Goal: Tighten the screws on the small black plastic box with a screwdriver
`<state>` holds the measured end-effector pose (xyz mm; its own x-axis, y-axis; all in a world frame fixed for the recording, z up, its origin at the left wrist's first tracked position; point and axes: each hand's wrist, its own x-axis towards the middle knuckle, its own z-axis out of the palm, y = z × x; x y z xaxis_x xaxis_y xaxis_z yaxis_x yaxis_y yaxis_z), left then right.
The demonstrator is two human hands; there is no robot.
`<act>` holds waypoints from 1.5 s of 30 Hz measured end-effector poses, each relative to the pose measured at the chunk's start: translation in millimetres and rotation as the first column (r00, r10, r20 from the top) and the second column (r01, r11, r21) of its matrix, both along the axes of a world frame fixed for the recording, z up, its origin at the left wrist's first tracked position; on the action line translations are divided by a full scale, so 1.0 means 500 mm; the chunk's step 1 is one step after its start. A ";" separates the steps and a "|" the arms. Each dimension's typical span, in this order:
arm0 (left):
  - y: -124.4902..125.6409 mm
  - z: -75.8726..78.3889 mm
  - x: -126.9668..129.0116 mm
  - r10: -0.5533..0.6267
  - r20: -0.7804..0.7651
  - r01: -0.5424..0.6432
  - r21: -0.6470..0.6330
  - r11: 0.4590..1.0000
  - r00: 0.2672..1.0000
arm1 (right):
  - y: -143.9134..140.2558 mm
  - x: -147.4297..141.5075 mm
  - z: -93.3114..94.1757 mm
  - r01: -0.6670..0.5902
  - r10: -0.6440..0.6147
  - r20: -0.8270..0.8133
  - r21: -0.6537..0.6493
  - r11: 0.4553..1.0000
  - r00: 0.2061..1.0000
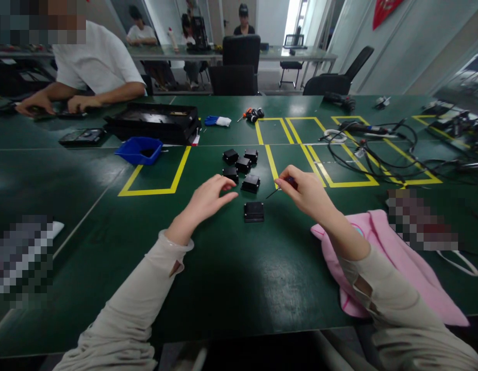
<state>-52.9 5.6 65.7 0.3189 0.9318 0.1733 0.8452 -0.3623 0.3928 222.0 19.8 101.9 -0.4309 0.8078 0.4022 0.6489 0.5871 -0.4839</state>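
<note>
Closed around the handle of a small screwdriver (273, 193), my right hand (302, 191) holds it with the thin dark shaft pointing down to the left. Most of the handle is hidden by the fingers. My left hand (212, 198) is open, thumb and fingers apart, with nothing between them. One small black box (253, 212) with bright corner spots lies on the green table (223, 278) between and slightly nearer than my hands. Just beyond it sits a loose cluster of several similar boxes, including a black box (250, 183) close to my left fingertips.
A blue scoop-shaped bin (140, 150) and a large black case (157, 121) stand at the back left. Black cables (362, 154) sprawl at the right over yellow tape outlines. A pink cloth (389, 268) lies under my right forearm. Across the table a person (99, 62) works.
</note>
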 end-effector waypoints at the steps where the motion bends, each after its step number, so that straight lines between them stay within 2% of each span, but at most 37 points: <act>1: -0.010 -0.005 0.032 -0.075 0.009 0.075 0.022 0.997 0.997 | 0.000 -0.001 -0.002 0.007 -0.007 0.013 0.004 1.000 1.000; 3: -0.024 -0.025 0.084 -0.147 -0.012 0.147 0.053 0.988 0.989 | -0.001 -0.005 -0.005 0.014 -0.014 0.034 -0.003 1.000 0.999; 5: -0.031 -0.053 0.115 -0.159 -0.044 0.162 0.054 0.985 0.986 | -0.002 -0.009 -0.009 0.010 -0.010 0.050 -0.014 1.000 0.999; 8: -0.034 -0.087 0.129 -0.125 -0.093 0.129 0.030 0.991 0.988 | -0.004 -0.015 -0.014 0.012 -0.010 0.068 -0.029 0.999 0.998; 10: -0.035 -0.097 0.129 -0.131 -0.104 0.134 0.027 0.991 0.986 | -0.004 -0.018 -0.016 0.019 -0.015 0.081 -0.039 0.999 0.997; 17: -0.039 -0.092 0.128 -0.181 -0.090 0.184 0.023 0.983 0.979 | -0.006 -0.021 -0.017 0.019 -0.014 0.106 -0.048 0.999 0.994; 45: -0.039 -0.095 0.126 -0.167 -0.091 0.169 0.020 0.985 0.982 | -0.008 -0.029 -0.025 0.002 0.004 0.139 -0.040 0.999 0.990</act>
<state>10.1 -14.1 18.4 0.4859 0.8589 0.1619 0.8024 -0.5118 0.3069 207.8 15.8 89.4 -0.4812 0.8216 0.3055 0.7111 0.5697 -0.4121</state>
